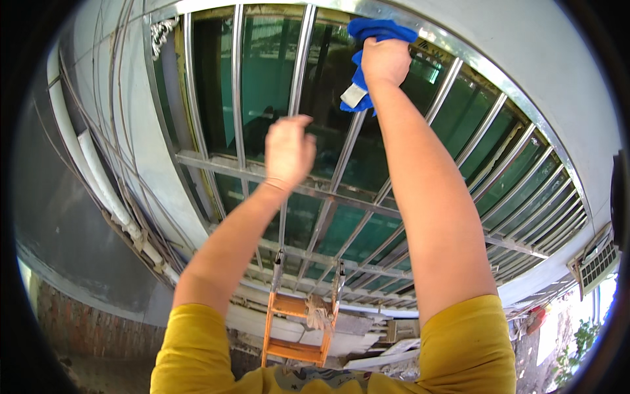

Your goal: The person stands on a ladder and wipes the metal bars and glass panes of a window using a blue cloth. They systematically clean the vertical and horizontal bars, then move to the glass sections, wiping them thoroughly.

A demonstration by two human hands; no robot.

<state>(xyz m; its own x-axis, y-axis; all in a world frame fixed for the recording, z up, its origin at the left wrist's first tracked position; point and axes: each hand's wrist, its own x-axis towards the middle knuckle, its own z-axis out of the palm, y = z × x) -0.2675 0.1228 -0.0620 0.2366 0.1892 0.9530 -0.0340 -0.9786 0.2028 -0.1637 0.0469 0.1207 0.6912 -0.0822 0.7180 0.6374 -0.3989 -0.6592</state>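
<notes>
High on the metal window grille, my right hand [387, 61] grips a bunched blue cloth [362, 79] with a pale tag on it. The cloth lies against the top rail [428, 34] and the upper end of an upright bar. Lower and to the left, my left hand [290, 150] is blurred, its fingers curled, in front of another shiny upright bar [301, 64]. Whether those fingers close around that bar cannot be made out. Dark green window glass [266, 64] sits behind the bars.
An orange stepladder [295, 349] stands below, between my arms, with a pale rag or bag [319, 312] hanging on it. Loose cables [115, 74] and a white pipe [101, 172] run down the left wall. Boards [389, 357] lie below; a louvred unit [598, 263] is at right.
</notes>
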